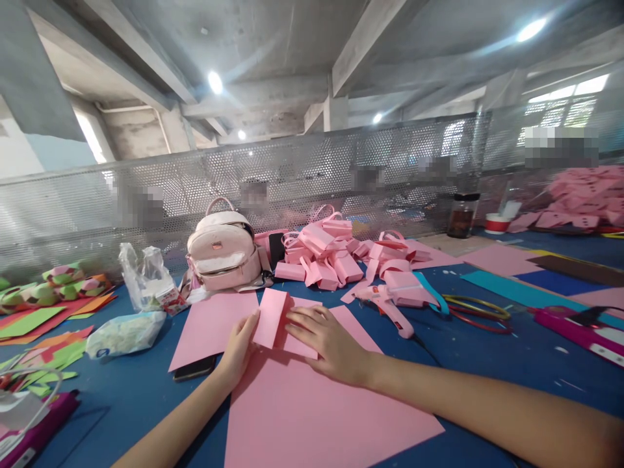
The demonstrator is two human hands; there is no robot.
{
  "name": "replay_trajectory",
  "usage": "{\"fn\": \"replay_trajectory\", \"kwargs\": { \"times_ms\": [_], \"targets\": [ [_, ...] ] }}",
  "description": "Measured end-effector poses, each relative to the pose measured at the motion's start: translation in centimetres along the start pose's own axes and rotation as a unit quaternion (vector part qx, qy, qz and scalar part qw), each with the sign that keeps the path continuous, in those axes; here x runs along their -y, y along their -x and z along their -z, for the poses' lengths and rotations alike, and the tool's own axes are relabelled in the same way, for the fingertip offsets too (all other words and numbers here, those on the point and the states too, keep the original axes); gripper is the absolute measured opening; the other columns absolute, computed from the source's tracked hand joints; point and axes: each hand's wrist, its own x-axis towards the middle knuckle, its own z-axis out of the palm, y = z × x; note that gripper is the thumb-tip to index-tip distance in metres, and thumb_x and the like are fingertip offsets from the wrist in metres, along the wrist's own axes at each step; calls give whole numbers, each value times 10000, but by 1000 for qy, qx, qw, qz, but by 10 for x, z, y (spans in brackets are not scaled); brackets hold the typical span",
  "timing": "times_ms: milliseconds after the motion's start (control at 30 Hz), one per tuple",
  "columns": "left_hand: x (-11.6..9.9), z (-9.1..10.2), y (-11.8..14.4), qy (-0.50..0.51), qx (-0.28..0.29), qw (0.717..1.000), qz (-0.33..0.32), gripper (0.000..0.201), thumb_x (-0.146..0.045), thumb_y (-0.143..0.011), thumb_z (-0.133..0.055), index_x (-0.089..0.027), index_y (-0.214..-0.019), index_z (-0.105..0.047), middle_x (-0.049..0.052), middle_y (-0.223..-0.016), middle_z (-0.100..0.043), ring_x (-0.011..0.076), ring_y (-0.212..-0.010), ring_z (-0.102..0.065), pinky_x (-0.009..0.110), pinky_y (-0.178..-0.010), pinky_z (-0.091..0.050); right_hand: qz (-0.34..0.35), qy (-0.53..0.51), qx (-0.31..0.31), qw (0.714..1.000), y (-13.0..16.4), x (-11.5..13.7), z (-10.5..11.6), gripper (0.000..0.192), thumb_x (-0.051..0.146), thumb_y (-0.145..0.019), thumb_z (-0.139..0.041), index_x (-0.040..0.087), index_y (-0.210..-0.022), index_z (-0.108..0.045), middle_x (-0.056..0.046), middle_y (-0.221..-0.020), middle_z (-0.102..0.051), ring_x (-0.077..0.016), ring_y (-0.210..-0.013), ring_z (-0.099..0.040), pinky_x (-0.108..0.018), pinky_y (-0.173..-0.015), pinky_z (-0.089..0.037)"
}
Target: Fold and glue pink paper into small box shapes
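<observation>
A small pink paper piece (271,316) lies partly folded on larger pink sheets (312,409) on the blue table. My left hand (238,348) lifts its left flap upright, pinching the flap's edge. My right hand (327,339) lies flat on the right part of the same piece, fingers spread and pressing it down. Another pink sheet (209,325) lies to the left, with a dark phone (194,369) under its near corner.
A pile of folded pink paper boxes (331,257) and a pink backpack (224,250) stand behind the sheets. A pink glue gun (387,307) and rings (475,309) lie to the right. Plastic bags (141,292) and coloured paper (43,325) sit left. A perforated metal screen (312,175) bounds the table's far side.
</observation>
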Motion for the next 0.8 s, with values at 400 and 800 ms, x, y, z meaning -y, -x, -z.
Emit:
{"fn": "replay_trajectory", "kwargs": {
  "times_ms": [400,800],
  "targets": [
    [4,2,1,-24,65,997,-29,375,-534,-781,-780,-172,-853,-714,29,-755,-704,173,-729,-665,295,-751,-549,-24,-32,1,999,-1,2,0,423,314,-957,-569,150,-1344,-608,-150,-1365,-631,-322,-1257,-546,-495,-1093,-366],
    [-8,-9,10,-136,128,977,-104,431,-257,-587,-936,-199,-945,-703,59,-982,-746,331,-1231,-597,432,-1050,-485,-42,-100,-62,992,2,-2,-4,350,139,-953,-457,179,-1248,-640,-112,-1178,-721,-270,-1042,-634,-431,-918,-467]
  ]
}}
